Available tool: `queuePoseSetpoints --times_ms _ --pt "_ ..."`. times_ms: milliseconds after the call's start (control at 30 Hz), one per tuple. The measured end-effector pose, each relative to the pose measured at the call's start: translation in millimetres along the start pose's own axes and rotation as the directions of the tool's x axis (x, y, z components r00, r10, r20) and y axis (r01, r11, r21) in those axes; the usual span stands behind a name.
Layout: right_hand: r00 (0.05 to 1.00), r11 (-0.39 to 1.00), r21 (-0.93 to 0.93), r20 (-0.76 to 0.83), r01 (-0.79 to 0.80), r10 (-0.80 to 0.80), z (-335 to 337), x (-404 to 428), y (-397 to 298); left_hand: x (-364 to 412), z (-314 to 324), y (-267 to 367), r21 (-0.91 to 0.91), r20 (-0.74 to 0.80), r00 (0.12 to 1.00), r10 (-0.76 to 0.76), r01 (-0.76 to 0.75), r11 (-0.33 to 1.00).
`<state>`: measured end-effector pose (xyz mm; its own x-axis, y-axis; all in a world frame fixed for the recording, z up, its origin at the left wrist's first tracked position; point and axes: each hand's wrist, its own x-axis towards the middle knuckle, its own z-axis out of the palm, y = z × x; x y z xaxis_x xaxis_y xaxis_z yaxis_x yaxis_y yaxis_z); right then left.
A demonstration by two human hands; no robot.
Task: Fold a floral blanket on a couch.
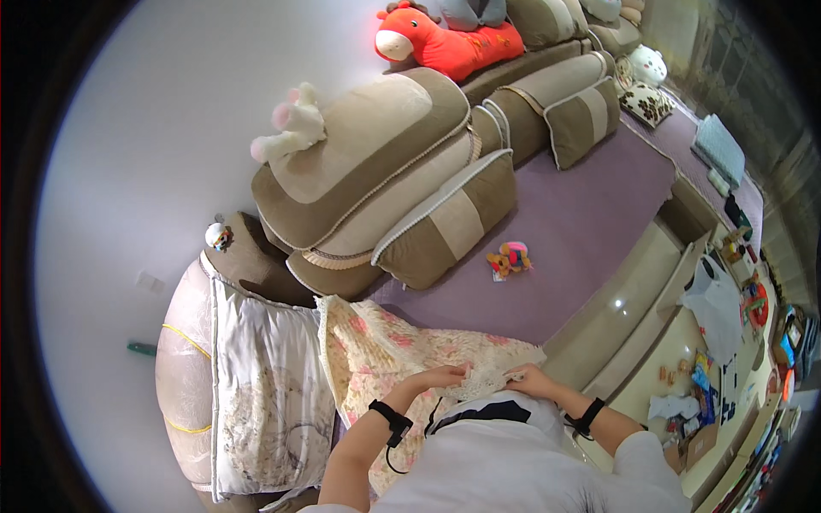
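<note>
A cream quilted cover (394, 336) with pink flowers spreads over the sofa seat in front of my body. Its white lace edge (481, 383) runs between my two hands, close to my waist. My left hand (438, 378) grips the edge on one side, with the fingertips partly hidden by the fabric. On the other side my right hand (533, 381) pinches the same edge between thumb and fingers. To the left, the cover meets a white pillow (269, 391) with a grey print, lying against the sofa arm (183, 378).
Brown and beige cushions (449, 221) line the sofa back. A small plush toy (508, 260) lies on the purple seat cover (564, 224). A red plush horse (449, 45) rests on top. At right, a table (628, 410) holds a white plastic bag (715, 308) and clutter.
</note>
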<state>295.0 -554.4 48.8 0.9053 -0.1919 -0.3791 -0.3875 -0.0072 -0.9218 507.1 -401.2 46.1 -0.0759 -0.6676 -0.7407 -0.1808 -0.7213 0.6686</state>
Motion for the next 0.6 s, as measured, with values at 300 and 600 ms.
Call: queuePoseSetpoints --times_ms 300,600 --pt "0.987 0.882 -0.446 -0.032 -0.154 0.157 20.4 -46.8 14.8 16.2 47.0 0.3 0.55 0.09 0.808 0.582 -0.528 0.647" --pt "0.887 0.993 0.061 -0.458 0.097 -0.059 16.1 -37.0 12.2 -3.3 35.4 57.0 -0.384 -0.149 0.986 0.07 -0.123 0.915"
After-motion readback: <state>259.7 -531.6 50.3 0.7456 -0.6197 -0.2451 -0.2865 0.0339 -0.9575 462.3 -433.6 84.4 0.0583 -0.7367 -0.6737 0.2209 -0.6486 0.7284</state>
